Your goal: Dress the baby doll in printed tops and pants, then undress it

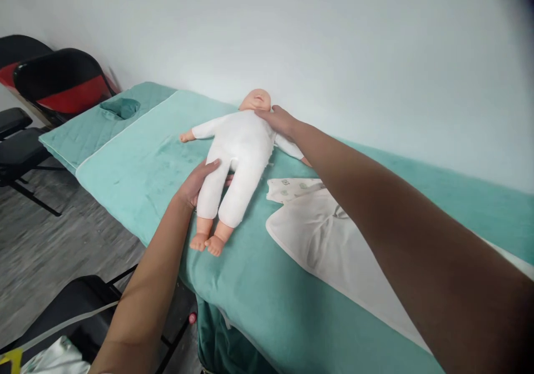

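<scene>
A baby doll (242,140) with a white cloth body lies on its back on the teal-covered bed (146,162), its head toward the wall and bare feet toward me. My left hand (202,182) is closed about the doll's thigh, thumb on top, with fingertips showing between the legs. At the neck and shoulder, my right hand (281,121) has its thumb on the upper chest; its other fingers are mostly hidden behind the doll's head and shoulder. Close by on the right, a white baby garment (317,232) with a patterned piece is spread out, partly covered by my right forearm.
A white wall (334,45) runs along the bed's far side. Black and red folding chairs (67,82) stand at the left beyond the bed. Nearer me, a black chair (79,301) holds a patterned cloth (58,357). The bed's front edge drops to a grey floor (70,240).
</scene>
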Demonstrator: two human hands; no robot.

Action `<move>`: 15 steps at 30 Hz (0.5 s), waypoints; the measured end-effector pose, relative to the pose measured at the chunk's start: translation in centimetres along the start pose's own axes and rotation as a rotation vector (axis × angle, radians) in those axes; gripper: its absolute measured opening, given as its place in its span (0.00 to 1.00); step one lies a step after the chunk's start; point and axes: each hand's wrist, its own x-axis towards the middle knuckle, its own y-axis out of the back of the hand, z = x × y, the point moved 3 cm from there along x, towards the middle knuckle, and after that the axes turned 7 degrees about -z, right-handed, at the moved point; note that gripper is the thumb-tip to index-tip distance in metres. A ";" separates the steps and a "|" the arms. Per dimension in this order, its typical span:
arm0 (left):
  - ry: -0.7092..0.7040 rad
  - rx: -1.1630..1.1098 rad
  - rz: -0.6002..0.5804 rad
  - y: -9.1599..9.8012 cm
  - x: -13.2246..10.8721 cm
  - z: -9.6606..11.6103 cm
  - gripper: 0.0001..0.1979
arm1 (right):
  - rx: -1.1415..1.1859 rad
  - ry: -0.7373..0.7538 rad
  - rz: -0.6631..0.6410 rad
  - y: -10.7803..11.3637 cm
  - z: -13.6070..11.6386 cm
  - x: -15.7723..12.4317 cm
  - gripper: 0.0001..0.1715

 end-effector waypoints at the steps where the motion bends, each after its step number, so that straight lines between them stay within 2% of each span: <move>1: -0.010 -0.017 -0.002 -0.7 -0.2 -0.1 0.30 | -0.020 -0.037 -0.015 0.5 -0.6 -1.1 0.45; 4: -0.060 -0.043 -0.050 -4.1 -1.3 -0.4 0.30 | -0.061 -0.052 -0.037 3.6 -2.5 -4.8 0.45; 7: -0.100 -0.041 -0.141 -9.1 -2.6 -1.0 0.30 | -0.106 -0.048 0.011 8.5 -3.4 -9.0 0.45; 11: -0.062 -0.055 -0.266 -16.5 -4.2 -2.9 0.31 | -0.141 -0.080 0.119 15.6 -2.4 -16.0 0.42; 15: -0.002 -0.077 -0.344 -22.4 -5.7 -6.8 0.34 | -0.157 -0.048 0.233 20.1 0.1 -23.0 0.38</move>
